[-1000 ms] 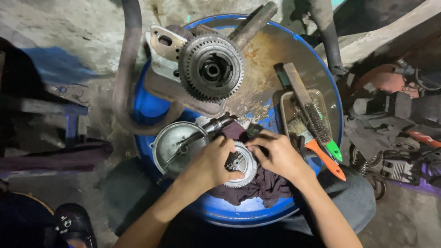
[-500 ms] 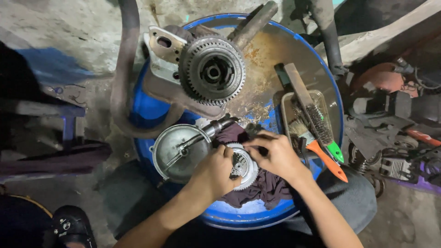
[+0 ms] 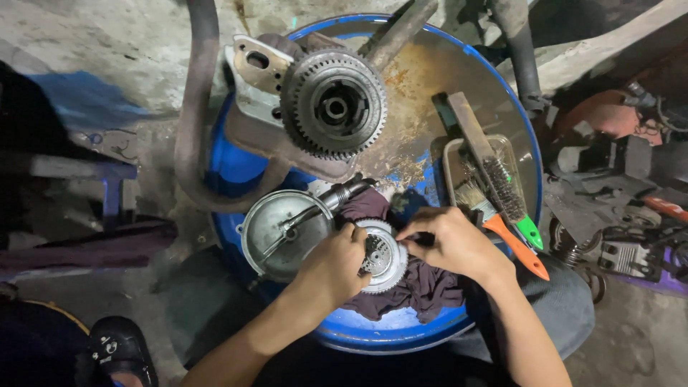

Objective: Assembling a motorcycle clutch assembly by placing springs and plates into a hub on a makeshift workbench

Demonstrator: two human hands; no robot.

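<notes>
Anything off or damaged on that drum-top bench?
Rust patches and gritty debris stain the blue drum lid beside the large gear assembly. A round metal cover overhangs the drum's edge. Both hands, left hand and right hand, grip a small toothed gear over a dark rag. No breakage shows.

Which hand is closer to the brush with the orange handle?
Right. The right hand sits just left of the orange-handled brush, almost touching it. The left hand is farther away, across the small toothed gear it holds.
</notes>
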